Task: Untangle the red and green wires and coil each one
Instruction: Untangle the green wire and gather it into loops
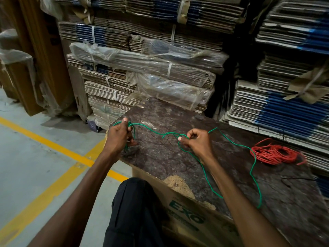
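A green wire [254, 161] stretches between both hands above a dark worn board [178, 157]. My left hand [118, 138] grips a small bundle of green loops at the board's left corner. My right hand [195, 141] pinches the wire at a small knot near the board's middle. From there the green wire trails right, then bends down toward the board's near edge. A red wire [274, 153] lies in a loose coil on the board at the right, apart from both hands.
The board lies on a cardboard box [187, 216] printed with green letters. Stacks of flattened cartons [142, 73] stand behind and to the right. A grey floor with yellow lines [46, 143] lies left. My dark-trousered knee [135, 211] is below.
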{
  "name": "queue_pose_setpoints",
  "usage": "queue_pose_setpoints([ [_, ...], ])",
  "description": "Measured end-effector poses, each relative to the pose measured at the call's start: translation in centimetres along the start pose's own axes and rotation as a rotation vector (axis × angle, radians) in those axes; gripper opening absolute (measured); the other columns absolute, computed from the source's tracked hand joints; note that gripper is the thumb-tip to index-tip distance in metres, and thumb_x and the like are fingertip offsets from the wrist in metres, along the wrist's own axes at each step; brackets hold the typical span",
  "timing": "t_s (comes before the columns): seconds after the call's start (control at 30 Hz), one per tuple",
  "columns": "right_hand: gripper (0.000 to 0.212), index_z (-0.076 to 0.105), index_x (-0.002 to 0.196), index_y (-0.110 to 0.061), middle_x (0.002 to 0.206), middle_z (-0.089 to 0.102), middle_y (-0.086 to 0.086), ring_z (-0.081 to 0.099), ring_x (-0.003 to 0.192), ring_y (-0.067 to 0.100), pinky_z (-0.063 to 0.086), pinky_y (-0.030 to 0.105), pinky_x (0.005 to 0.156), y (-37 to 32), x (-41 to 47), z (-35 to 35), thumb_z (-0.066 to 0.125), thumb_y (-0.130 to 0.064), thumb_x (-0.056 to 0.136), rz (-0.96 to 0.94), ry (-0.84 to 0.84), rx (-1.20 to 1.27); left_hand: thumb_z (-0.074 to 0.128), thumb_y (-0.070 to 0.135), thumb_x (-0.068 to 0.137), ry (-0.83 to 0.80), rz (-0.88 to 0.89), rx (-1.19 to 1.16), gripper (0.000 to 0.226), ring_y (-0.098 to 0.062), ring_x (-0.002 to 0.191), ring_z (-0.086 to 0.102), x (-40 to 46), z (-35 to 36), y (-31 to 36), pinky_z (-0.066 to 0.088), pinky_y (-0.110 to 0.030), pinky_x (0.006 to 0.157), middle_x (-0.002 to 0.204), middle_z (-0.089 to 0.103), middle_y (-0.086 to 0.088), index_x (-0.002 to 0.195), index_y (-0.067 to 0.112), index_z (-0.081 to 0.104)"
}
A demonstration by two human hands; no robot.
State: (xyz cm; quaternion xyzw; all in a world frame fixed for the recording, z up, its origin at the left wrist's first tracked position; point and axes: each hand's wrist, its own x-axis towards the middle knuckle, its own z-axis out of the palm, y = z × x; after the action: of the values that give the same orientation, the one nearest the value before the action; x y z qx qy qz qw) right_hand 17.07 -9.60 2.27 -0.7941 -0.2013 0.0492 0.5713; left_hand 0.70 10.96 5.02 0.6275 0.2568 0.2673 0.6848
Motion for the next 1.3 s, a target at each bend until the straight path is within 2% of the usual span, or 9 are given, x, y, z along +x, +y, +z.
queue_pose_setpoints([
  [0.1,0.037,0.051,0.054,-0.026,0.043,0.047,-0.006,0.046,0.044,0.014,0.033,0.032,0.049,0.6,-0.2,0.6,0.085,-0.039,0.06,-0.024,-0.022,-0.08,0.038,0.045,0.102,-0.007,-0.005,-0.013,0.047,-0.019,0.056,0.041,-0.1,0.0,0.1,0.053,-0.059,0.082,0.054,0.036,-0.001,0.069,0.013,0.047],
  [0.2,0.047,0.042,0.052,-0.022,0.037,0.042,-0.01,0.048,0.04,0.012,0.034,0.03,0.049,0.8,-0.4,0.8,0.085,-0.03,0.069,-0.037,-0.011,-0.11,0.037,0.045,0.102,-0.012,-0.009,-0.019,0.047,-0.019,0.055,0.04,-0.2,0.0,0.1,0.056,-0.051,0.077,0.055,0.035,-0.002,0.069,0.013,0.046],
  [0.33,0.046,0.044,0.052,-0.022,0.044,0.037,-0.012,0.032,0.048,0.009,0.026,0.029,0.053,0.1,0.1,0.3,0.088,-0.026,0.064,-0.065,-0.014,-0.168,0.037,0.046,0.102,-0.022,-0.001,-0.014,0.047,-0.018,0.054,0.039,-0.2,-0.3,0.1,0.054,-0.054,0.08,0.054,0.034,0.0,0.069,0.014,0.045],
  [0.47,0.04,0.049,0.063,-0.018,0.051,0.049,-0.003,0.044,0.041,0.006,0.041,0.027,0.046,-2.4,0.0,-0.8,0.084,-0.001,0.068,0.035,-0.035,0.071,0.038,0.046,0.102,-0.013,-0.008,-0.024,0.048,-0.019,0.054,0.038,-0.1,-0.3,0.2,0.054,-0.05,0.076,0.051,0.035,0.002,0.068,0.013,0.046],
  [0.57,0.025,0.058,0.074,-0.011,0.06,0.062,0.003,0.057,0.044,0.006,0.052,0.02,0.048,-4.0,-0.2,-1.8,0.079,0.002,0.074,0.123,-0.105,0.247,0.038,0.045,0.102,-0.003,-0.001,-0.016,0.048,-0.019,0.054,0.038,-0.1,-0.1,0.2,0.049,-0.051,0.076,0.049,0.036,0.003,0.069,0.012,0.047],
  [0.67,0.017,0.061,0.084,-0.008,0.068,0.068,0.005,0.062,0.049,0.01,0.057,0.021,0.053,-4.9,-0.3,-2.8,0.075,0.0,0.079,0.207,-0.147,0.372,0.038,0.046,0.102,0.005,0.004,-0.002,0.048,-0.02,0.055,0.041,-0.1,0.1,0.1,0.051,-0.046,0.071,0.048,0.037,0.004,0.069,0.013,0.048],
  [0.93,0.014,0.059,0.083,-0.011,0.062,0.066,-0.002,0.058,0.043,0.004,0.051,0.015,0.044,-5.9,0.2,-4.6,0.068,-0.001,0.083,0.381,-0.134,0.589,0.038,0.046,0.102,0.0,0.012,0.02,0.047,-0.018,0.053,0.044,0.0,0.3,0.3,0.054,-0.036,0.06,0.056,0.035,-0.002,0.07,0.013,0.048],
  [1.07,0.023,0.054,0.08,-0.016,0.064,0.07,-0.003,0.059,0.046,0.002,0.051,0.013,0.045,-5.9,0.3,-4.9,0.068,0.002,0.082,0.382,-0.115,0.672,0.039,0.047,0.101,-0.009,0.019,0.013,0.047,-0.016,0.049,0.046,0.2,0.3,0.2,0.053,-0.038,0.063,0.054,0.036,0.0,0.07,0.013,0.048],
  [1.3,0.007,0.063,0.085,-0.013,0.056,0.051,-0.004,0.056,0.044,0.005,0.048,0.015,0.042,-5.9,0.1,-5.5,0.07,-0.016,0.084,0.401,-0.122,0.547,0.037,0.045,0.102,-0.035,0.014,-0.001,0.045,-0.014,0.047,0.044,0.2,1.1,0.2,0.051,-0.036,0.062,0.058,0.033,-0.002,0.072,0.013,0.047],
])
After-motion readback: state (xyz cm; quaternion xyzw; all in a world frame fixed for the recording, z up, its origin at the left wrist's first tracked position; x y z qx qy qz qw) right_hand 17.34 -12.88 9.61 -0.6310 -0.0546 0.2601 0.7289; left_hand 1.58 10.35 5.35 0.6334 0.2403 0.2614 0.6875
